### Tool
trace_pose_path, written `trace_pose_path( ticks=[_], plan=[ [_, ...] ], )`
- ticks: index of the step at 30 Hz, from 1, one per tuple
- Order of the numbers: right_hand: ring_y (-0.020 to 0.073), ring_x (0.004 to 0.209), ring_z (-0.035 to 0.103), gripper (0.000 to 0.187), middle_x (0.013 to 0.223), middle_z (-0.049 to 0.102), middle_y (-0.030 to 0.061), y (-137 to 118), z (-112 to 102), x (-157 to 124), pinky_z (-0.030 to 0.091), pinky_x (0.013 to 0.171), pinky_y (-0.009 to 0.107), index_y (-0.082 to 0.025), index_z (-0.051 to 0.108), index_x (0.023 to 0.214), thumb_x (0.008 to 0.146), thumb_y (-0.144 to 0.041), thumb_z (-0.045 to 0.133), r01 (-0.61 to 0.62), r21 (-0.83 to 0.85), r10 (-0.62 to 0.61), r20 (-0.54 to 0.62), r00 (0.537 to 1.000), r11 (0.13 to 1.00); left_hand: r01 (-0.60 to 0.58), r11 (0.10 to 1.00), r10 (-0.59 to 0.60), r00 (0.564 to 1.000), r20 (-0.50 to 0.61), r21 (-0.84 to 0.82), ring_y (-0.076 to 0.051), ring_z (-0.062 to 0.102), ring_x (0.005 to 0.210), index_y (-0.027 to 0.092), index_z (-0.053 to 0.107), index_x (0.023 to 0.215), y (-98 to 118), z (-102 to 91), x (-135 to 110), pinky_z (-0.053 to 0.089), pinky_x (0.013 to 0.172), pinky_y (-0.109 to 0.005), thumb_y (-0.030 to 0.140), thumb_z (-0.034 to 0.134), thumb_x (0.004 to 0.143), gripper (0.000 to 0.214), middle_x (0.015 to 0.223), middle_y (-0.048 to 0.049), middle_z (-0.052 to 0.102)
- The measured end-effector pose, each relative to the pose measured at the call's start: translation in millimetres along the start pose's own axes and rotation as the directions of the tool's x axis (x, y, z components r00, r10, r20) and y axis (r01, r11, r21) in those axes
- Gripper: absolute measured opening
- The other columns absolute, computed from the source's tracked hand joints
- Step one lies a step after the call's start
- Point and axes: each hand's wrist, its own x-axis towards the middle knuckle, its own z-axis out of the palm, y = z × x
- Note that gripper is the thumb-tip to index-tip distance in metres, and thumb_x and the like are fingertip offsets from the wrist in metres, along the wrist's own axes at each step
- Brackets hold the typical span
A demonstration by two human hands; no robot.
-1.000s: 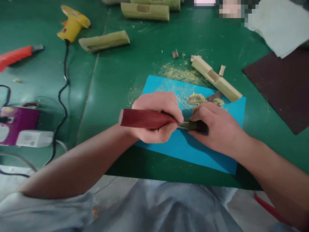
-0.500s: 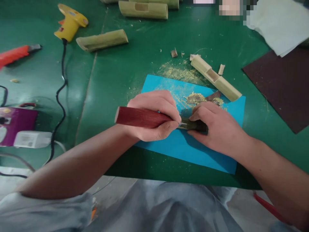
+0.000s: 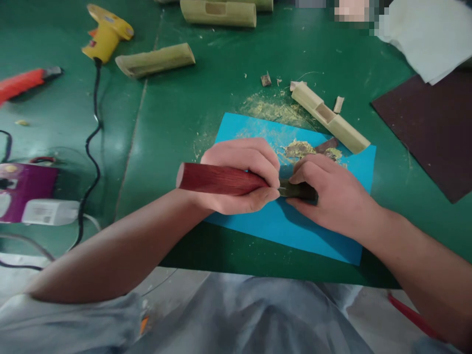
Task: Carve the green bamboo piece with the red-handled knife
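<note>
My left hand (image 3: 243, 172) is wrapped round the dark red wooden handle (image 3: 217, 178) of a carving tool. Only a sliver of the tool's metal shows beyond my fingertips, so the kind of blade is hidden. A short dark green piece of bamboo (image 3: 300, 191) is pinched between the thumb and fingers of my right hand (image 3: 328, 194). The metal meets the bamboo's left end; whether it goes inside I cannot tell. Both hands are above a blue sheet (image 3: 295, 236), where yellowish shavings (image 3: 300, 148) and dark scraps lie just beyond my right hand.
A split bamboo length with a notch (image 3: 332, 118) lies across the sheet's far edge. Farther left are a bamboo tube (image 3: 157, 61), a yellow glue gun (image 3: 106, 34) with its cord, and an orange-red cutter (image 3: 29, 83). A brown board (image 3: 427, 132) lies right; a purple power strip (image 3: 33, 187) left.
My left hand has slid a little to the right with the carving tool, so less metal shows between it and the bamboo. My right hand keeps its place and grip.
</note>
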Motion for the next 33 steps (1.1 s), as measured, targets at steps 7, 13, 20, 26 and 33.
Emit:
trace_pose_path(
  ticks=[7, 13, 20, 26, 33],
  plan=[
    [0.0276, 0.096, 0.062, 0.016, 0.098, 0.068, 0.0078, 0.1, 1.8, 0.6, 0.048, 0.08, 0.041, -0.024, 0.054, 0.088, 0.083, -0.02, 0.068, 0.014, -0.007, -0.014, 0.002, 1.0, 1.0, 0.125, 0.991, -0.127, 0.989, 0.072, 0.039, -0.014, 0.073, 0.071, 0.022, 0.068, 0.076, 6.5, 3.5, 0.8, 0.059, 0.068, -0.023, 0.021, 0.071, 0.084, 0.009, 0.078, -0.0022, 0.076],
    [0.0268, 0.093, 0.06, 0.013, 0.096, 0.067, 0.0077, -1.5, 0.0, 1.3, 0.047, 0.078, 0.04, -0.025, 0.053, 0.086, 0.084, -0.02, 0.066, 0.023, -0.03, -0.023, 0.012, 1.0, 0.999, 0.061, 0.998, -0.062, 0.997, -0.037, -0.008, -0.013, 0.069, 0.061, 0.022, 0.064, 0.072, 6.1, 9.1, 1.0, 0.057, 0.059, -0.023, 0.015, 0.068, 0.081, 0.013, 0.068, 0.0003, 0.072],
    [0.0286, 0.099, 0.062, 0.014, 0.1, 0.068, 0.0079, -0.6, -1.1, 0.1, 0.049, 0.081, 0.042, -0.025, 0.055, 0.088, 0.083, -0.019, 0.067, 0.009, -0.018, -0.008, 0.025, 1.0, 1.0, 0.025, 0.999, -0.02, 0.992, -0.128, 0.035, -0.013, 0.066, 0.054, 0.02, 0.061, 0.065, 4.2, 5.8, -1.4, 0.054, 0.05, -0.023, 0.014, 0.07, 0.076, 0.016, 0.061, -0.0008, 0.068],
    [0.0286, 0.098, 0.063, 0.016, 0.1, 0.069, 0.008, -0.3, -0.2, -0.9, 0.05, 0.08, 0.042, -0.024, 0.054, 0.089, 0.083, -0.019, 0.068, -0.002, -0.01, 0.002, 0.016, 1.0, 1.0, 0.047, 0.999, -0.045, 0.995, -0.089, 0.017, -0.013, 0.072, 0.066, 0.018, 0.069, 0.073, 3.4, 3.5, -4.0, 0.058, 0.062, -0.022, 0.012, 0.07, 0.079, 0.009, 0.073, -0.0033, 0.075],
    [0.0276, 0.098, 0.063, 0.015, 0.098, 0.068, 0.0065, -1.0, 0.6, -0.7, 0.048, 0.08, 0.041, -0.025, 0.054, 0.088, 0.084, -0.019, 0.068, -0.005, 0.005, 0.005, -0.005, 1.0, 1.0, 0.12, 0.99, -0.12, 0.993, -0.005, 0.079, -0.014, 0.074, 0.069, 0.022, 0.07, 0.073, 7.2, 3.2, -1.4, 0.059, 0.066, -0.024, 0.026, 0.068, 0.087, 0.015, 0.074, -0.0017, 0.077]
  ],
)
